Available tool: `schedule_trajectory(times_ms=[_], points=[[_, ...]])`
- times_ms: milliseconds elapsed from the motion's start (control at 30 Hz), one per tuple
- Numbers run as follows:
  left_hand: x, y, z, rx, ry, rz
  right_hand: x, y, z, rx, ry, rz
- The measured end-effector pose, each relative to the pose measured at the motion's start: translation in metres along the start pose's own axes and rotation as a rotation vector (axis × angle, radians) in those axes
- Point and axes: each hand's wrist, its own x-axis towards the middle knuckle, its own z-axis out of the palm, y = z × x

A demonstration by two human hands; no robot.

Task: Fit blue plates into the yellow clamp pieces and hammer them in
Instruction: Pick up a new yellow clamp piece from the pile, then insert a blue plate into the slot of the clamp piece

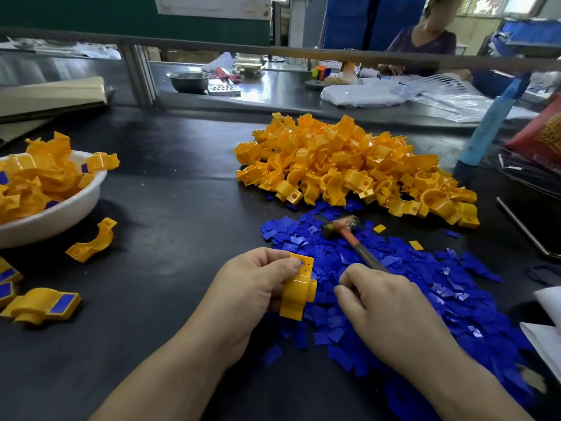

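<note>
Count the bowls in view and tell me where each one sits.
2. A white bowl sits at the left of the table, full of yellow clamp pieces; a metal bowl stands on the far bench behind the rail. More could be hidden among the clutter there.

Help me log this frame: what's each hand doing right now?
Left hand: grips a yellow clamp piece.
Right hand: curled beside the hammer; whether it holds anything cannot be told.

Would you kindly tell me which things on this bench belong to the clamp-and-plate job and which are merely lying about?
Job in hand: yellow clamp piece held in the left hand; heap of blue plates; hammer; pile of yellow clamps; white bowl of fitted pieces.

Lying about: metal bowl; folded cardboard; clear plastic bags; blue tube.
</note>
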Motion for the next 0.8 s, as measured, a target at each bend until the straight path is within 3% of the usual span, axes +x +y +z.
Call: schedule_trajectory(times_ms=[200, 333, 400, 500, 633, 800], points=[[0.003, 0.002, -0.005, -0.004, 0.041, 0.02, -0.002, -0.002, -0.004, 0.095, 0.063, 0.013], [0.0, -0.002, -0.002, 0.042, -0.001, 0.033, -0.004, -0.006, -0.01, 0.583, -0.004, 0.15], [-0.004, -0.004, 0.002, 0.034, -0.062, 0.037, -0.005, -0.01, -0.012, 0.703, 0.018, 0.127], [-0.008, -0.004, 0.005, -0.004, -0.139, 0.061, -0.006, -0.013, -0.014, 0.479, 0.13, -0.052], [-0.008, -0.005, 0.007, 0.036, -0.147, 0.086, -0.005, -0.015, -0.011, 0.223, 0.129, -0.192], [-0.009, -0.006, 0.009, 0.062, -0.135, 0.082, -0.006, -0.014, -0.011, 0.223, 0.084, -0.216]])
